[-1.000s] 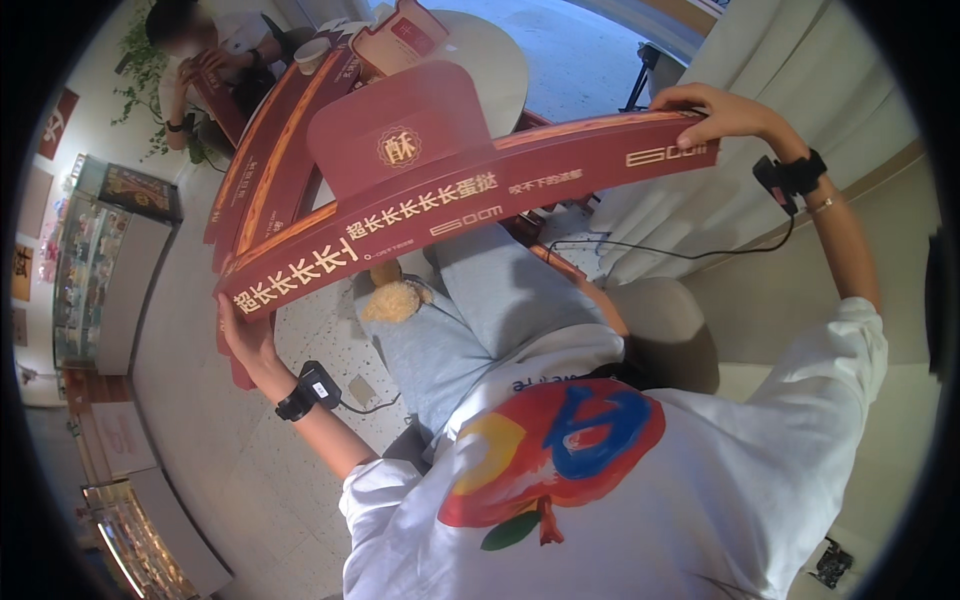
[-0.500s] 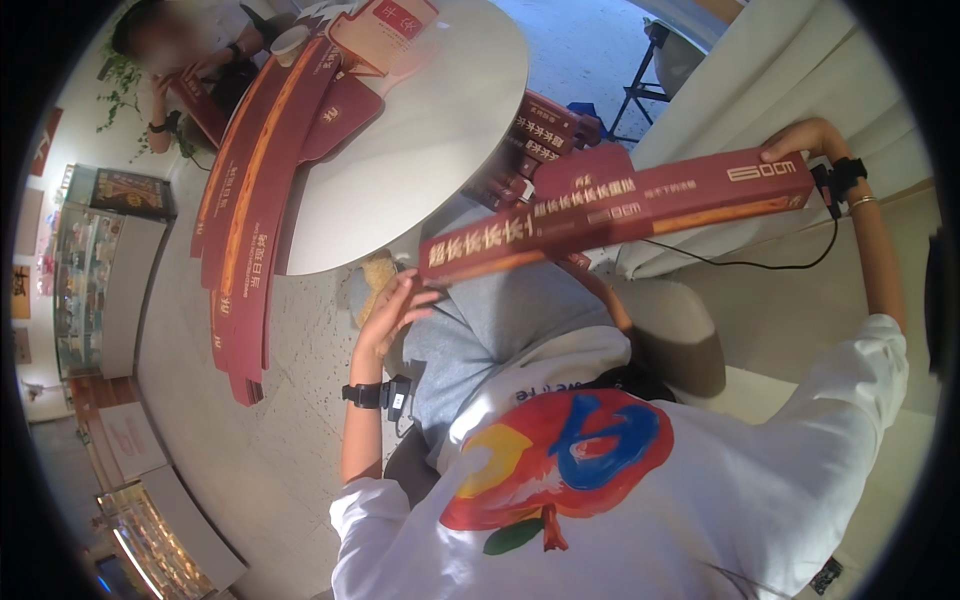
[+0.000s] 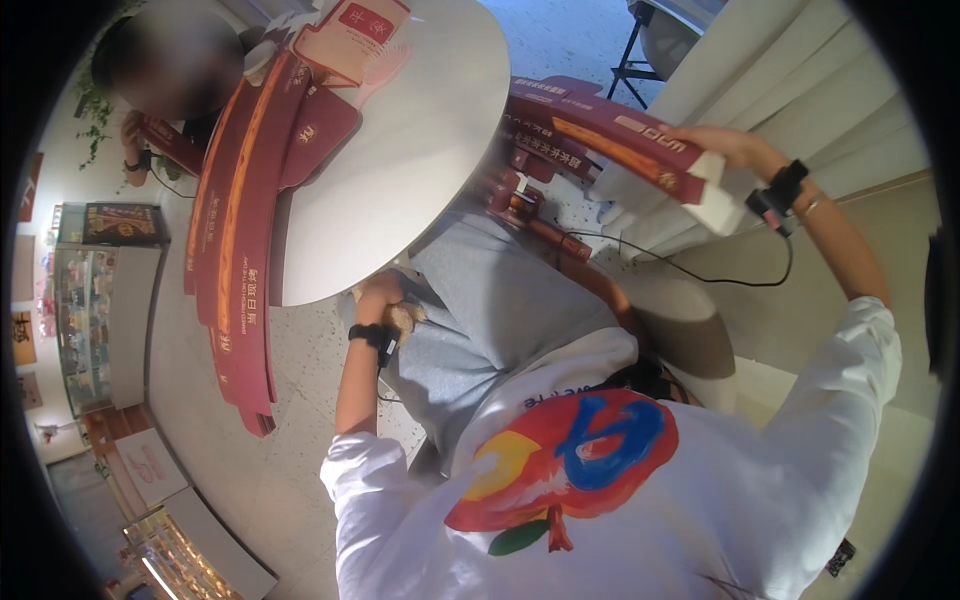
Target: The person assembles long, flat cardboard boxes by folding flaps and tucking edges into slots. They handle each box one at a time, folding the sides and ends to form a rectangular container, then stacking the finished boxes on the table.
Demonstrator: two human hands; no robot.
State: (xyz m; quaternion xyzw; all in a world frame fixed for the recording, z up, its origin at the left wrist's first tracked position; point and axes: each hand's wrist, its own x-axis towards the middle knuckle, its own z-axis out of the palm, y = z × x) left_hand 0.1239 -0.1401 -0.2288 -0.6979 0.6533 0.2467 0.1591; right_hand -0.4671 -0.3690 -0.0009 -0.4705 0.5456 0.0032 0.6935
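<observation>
At the right, my right hand [image 3: 722,146] grips the end of a long, narrow dark-red carton [image 3: 630,140]. White flaps [image 3: 722,195] stick out at its near end. The carton slopes away to the left, its far end over a stack of similar red cartons [image 3: 520,200] beside the table. My left hand [image 3: 380,292] is low by my knee, just under the table's edge. A tan, fluffy thing [image 3: 403,320] lies against it; its kind is unclear. The left fingers are mostly hidden, so their grip cannot be made out.
Flat long red carton blanks [image 3: 240,230] overhang the left edge of the round white table [image 3: 420,130]. A pink comb-like item [image 3: 383,70] lies there too. Another person [image 3: 175,60] sits across, holding a red carton [image 3: 172,142]. A pale curtain [image 3: 790,90] hangs at right.
The long carton has swung away from in front of me to the right, over the stack. My left hand has come off its left end and dropped to my knee.
</observation>
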